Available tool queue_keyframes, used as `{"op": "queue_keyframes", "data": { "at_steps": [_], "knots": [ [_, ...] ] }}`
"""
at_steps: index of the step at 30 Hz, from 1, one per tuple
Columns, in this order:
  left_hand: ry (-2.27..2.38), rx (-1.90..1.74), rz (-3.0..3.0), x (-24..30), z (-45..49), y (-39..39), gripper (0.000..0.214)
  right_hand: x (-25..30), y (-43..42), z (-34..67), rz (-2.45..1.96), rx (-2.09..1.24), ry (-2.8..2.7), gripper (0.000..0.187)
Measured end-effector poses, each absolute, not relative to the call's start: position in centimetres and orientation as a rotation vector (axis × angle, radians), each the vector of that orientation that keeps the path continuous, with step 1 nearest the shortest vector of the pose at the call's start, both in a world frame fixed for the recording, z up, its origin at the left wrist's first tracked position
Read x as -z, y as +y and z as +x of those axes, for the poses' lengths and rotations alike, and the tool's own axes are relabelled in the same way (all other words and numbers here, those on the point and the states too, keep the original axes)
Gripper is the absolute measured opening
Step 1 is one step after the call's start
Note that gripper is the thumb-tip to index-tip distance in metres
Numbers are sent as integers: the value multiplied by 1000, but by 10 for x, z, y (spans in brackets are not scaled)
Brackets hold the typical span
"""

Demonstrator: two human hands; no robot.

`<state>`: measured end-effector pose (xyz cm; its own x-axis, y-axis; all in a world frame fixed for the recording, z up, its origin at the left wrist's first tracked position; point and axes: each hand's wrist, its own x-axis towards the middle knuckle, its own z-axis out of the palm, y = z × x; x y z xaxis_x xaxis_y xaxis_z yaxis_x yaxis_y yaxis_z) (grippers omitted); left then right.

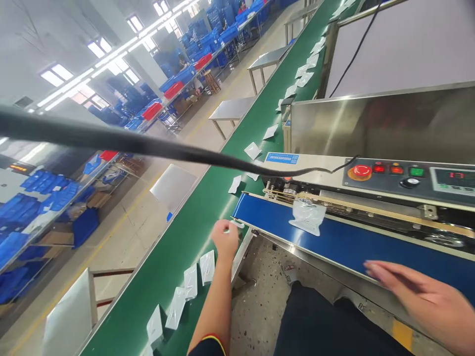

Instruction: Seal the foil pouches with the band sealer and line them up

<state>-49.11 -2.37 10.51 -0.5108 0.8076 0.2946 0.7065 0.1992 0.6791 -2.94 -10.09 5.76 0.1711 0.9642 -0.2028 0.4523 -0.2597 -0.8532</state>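
Note:
Over the green conveyor belt (193, 232), my left hand (224, 240) is closed, its thumb and fingers curled together. A thin white packet (238, 224) shows edge-on at those fingertips, mostly hidden by the hand. My right hand (419, 291) is held by the near edge of the blue belt (352, 242), fingers stretched out and holding nothing. Between the hands, a clear and white packet (308, 216) lies on the blue belt, its upper edge at the sealing machine's guide (356, 205). Several white packets (190, 282) lie on the green belt near my left forearm.
The machine's control panel (408, 175) has a red stop button (359, 172) and a green button. A black cable (148, 143) crosses the view close to the camera. More packets (305, 79) lie farther up the green belt. Metal tables (233, 109) stand beyond it.

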Motion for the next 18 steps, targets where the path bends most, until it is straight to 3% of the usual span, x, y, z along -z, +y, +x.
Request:
{"op": "queue_keyframes", "data": {
  "at_steps": [2,6,11,18],
  "knots": [
    [1996,-1248,1567,-118,-426,-29,25,-79,-87,-60,-1599,-1175,-1503,51],
    [1483,-1072,1379,-120,-285,-30,29,-95,-75,-76,-1373,-1052,-1522,52],
    [1122,-906,957,-97,-153,-50,51,-75,-100,1,-1735,-885,-939,55],
    [1127,-643,1328,-56,-47,-57,57,-46,-134,105,-1901,-836,-386,51]
  ]
}}
